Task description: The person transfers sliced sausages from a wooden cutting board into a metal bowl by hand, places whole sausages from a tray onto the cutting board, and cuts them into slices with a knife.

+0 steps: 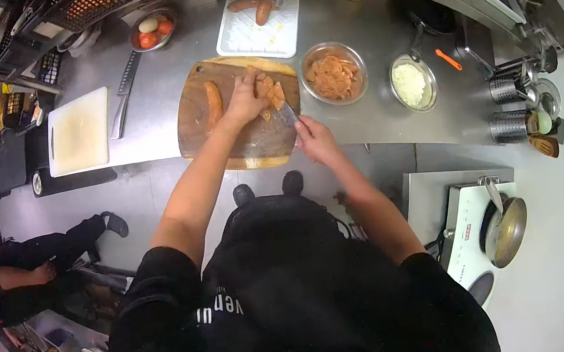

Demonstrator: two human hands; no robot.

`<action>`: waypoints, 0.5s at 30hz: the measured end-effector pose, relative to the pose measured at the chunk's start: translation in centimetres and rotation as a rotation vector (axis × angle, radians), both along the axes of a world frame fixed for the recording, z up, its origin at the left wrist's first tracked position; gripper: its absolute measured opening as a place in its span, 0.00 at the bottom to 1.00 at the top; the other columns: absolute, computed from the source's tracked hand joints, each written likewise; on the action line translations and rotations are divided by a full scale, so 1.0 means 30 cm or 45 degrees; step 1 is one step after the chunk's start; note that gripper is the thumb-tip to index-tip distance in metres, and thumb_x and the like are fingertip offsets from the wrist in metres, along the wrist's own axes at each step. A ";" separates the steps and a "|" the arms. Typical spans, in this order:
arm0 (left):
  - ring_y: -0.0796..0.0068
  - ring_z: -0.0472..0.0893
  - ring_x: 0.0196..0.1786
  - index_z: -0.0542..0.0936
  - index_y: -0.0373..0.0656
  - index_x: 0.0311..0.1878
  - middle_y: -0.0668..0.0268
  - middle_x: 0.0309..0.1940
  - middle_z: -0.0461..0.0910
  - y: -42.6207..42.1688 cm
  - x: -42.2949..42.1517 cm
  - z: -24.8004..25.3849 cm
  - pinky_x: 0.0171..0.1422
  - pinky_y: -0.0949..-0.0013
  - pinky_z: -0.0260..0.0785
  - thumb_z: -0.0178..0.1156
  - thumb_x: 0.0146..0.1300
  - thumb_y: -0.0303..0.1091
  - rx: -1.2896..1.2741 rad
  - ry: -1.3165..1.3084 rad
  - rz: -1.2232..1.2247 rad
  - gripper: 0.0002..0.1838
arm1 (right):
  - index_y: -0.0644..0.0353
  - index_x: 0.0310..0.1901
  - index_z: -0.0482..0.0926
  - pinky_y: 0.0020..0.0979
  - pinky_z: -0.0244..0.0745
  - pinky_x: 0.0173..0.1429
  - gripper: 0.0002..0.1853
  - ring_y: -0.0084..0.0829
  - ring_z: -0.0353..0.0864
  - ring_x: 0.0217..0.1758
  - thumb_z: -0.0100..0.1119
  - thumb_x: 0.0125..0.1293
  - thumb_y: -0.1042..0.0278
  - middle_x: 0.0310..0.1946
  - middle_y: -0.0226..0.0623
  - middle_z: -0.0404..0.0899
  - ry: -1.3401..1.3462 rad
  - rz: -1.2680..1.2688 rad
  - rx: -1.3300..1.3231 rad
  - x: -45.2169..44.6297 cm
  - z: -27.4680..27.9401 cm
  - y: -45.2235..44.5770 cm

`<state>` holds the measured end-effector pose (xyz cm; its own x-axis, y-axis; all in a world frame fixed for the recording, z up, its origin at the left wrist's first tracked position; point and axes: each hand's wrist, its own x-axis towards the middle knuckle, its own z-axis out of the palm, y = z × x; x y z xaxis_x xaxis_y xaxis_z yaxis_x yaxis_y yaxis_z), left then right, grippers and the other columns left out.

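A wooden cutting board (248, 153) lies at the front edge of the steel counter. My right hand (316, 140) is closed around the handle of a kitchen knife (286, 113), its blade on the board against cut sausage slices (274, 91). On the board my left hand (247, 98) is closed, its fingertips on the sausage pieces left of the blade; part of the sausage is hidden under it. A whole sausage (213, 102) lies on the board's left side. Just right of the board stands a metal bowl (313, 93) full of sausage slices.
A white tray (236, 42) with sausages sits behind the board. To the left are a second knife (125, 90) and a white cutting board (80, 136); to the right, a bowl of chopped white food (411, 83). Another person (20, 275) works at far left.
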<state>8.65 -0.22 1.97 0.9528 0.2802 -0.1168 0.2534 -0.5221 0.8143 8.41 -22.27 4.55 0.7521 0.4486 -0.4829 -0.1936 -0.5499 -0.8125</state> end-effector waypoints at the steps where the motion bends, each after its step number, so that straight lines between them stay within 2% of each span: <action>1: 0.47 0.70 0.58 0.65 0.46 0.64 0.44 0.58 0.64 -0.020 0.011 0.027 0.65 0.60 0.64 0.69 0.41 0.29 -0.006 -0.002 -0.002 0.41 | 0.64 0.59 0.70 0.34 0.73 0.34 0.24 0.30 0.77 0.23 0.47 0.70 0.54 0.21 0.38 0.76 0.069 -0.002 -0.022 0.013 0.050 -0.017; 2: 0.47 0.70 0.58 0.66 0.45 0.63 0.45 0.58 0.65 -0.049 0.030 0.053 0.65 0.60 0.64 0.69 0.41 0.29 0.045 -0.081 -0.011 0.41 | 0.64 0.59 0.70 0.34 0.73 0.34 0.24 0.30 0.77 0.23 0.47 0.70 0.54 0.21 0.38 0.76 0.066 -0.004 -0.028 0.027 0.058 -0.049; 4: 0.47 0.70 0.57 0.67 0.44 0.62 0.45 0.58 0.67 -0.115 0.081 0.119 0.65 0.60 0.64 0.69 0.41 0.28 0.093 -0.170 -0.016 0.40 | 0.65 0.59 0.70 0.33 0.73 0.33 0.23 0.27 0.76 0.24 0.47 0.71 0.55 0.20 0.35 0.74 -0.196 0.041 0.017 0.067 0.091 -0.117; 6: 0.47 0.69 0.61 0.62 0.41 0.68 0.45 0.57 0.67 -0.194 0.147 0.173 0.64 0.62 0.65 0.71 0.42 0.32 0.057 -0.166 -0.095 0.46 | 0.65 0.58 0.71 0.35 0.74 0.35 0.23 0.31 0.78 0.27 0.46 0.71 0.54 0.23 0.39 0.77 -0.091 -0.047 -0.086 0.105 0.194 -0.168; 8: 0.48 0.70 0.60 0.60 0.40 0.69 0.44 0.57 0.68 -0.275 0.229 0.136 0.64 0.62 0.65 0.70 0.44 0.33 0.069 -0.185 -0.102 0.46 | 0.65 0.57 0.72 0.36 0.75 0.37 0.23 0.35 0.81 0.30 0.46 0.71 0.54 0.25 0.42 0.79 0.012 -0.148 -0.192 0.161 0.213 -0.237; 10: 0.49 0.71 0.60 0.58 0.40 0.70 0.43 0.58 0.69 -0.311 0.290 0.108 0.64 0.63 0.65 0.69 0.46 0.34 0.071 -0.200 -0.123 0.47 | 0.64 0.56 0.73 0.44 0.76 0.41 0.22 0.46 0.82 0.37 0.44 0.71 0.55 0.32 0.52 0.81 -0.572 0.002 -0.361 0.232 0.162 -0.301; 11: 0.51 0.72 0.59 0.57 0.40 0.70 0.44 0.57 0.71 -0.312 0.309 0.097 0.63 0.63 0.65 0.69 0.47 0.35 0.001 -0.166 -0.173 0.47 | 0.64 0.56 0.73 0.44 0.76 0.41 0.22 0.46 0.82 0.37 0.44 0.71 0.55 0.32 0.52 0.81 -0.571 -0.009 -0.373 0.248 0.163 -0.322; 12: 0.52 0.73 0.59 0.55 0.41 0.71 0.44 0.56 0.73 -0.313 0.313 0.086 0.63 0.63 0.66 0.68 0.49 0.35 -0.067 -0.129 -0.222 0.47 | 0.61 0.56 0.74 0.47 0.75 0.43 0.22 0.50 0.82 0.39 0.44 0.70 0.55 0.35 0.55 0.80 -0.754 0.070 -0.480 0.248 0.227 -0.310; 13: 0.54 0.75 0.57 0.63 0.38 0.67 0.46 0.54 0.74 -0.304 0.289 0.119 0.61 0.63 0.67 0.67 0.51 0.35 0.021 -0.036 -0.189 0.40 | 0.59 0.56 0.74 0.50 0.75 0.45 0.21 0.54 0.81 0.41 0.44 0.70 0.56 0.38 0.58 0.79 -0.933 0.154 -0.584 0.243 0.275 -0.301; 14: 0.54 0.75 0.56 0.68 0.38 0.63 0.47 0.54 0.75 -0.281 0.263 0.152 0.60 0.62 0.67 0.66 0.52 0.33 0.081 0.004 -0.209 0.34 | 0.59 0.56 0.74 0.50 0.75 0.45 0.21 0.54 0.81 0.41 0.44 0.70 0.56 0.38 0.58 0.79 -0.927 0.149 -0.588 0.236 0.299 -0.297; 15: 0.55 0.76 0.56 0.73 0.38 0.59 0.49 0.54 0.75 -0.250 0.228 0.169 0.60 0.62 0.68 0.65 0.53 0.32 0.144 0.047 -0.226 0.28 | 0.56 0.56 0.75 0.48 0.75 0.42 0.19 0.52 0.81 0.37 0.47 0.69 0.57 0.35 0.54 0.80 -1.024 0.138 -0.652 0.227 0.316 -0.291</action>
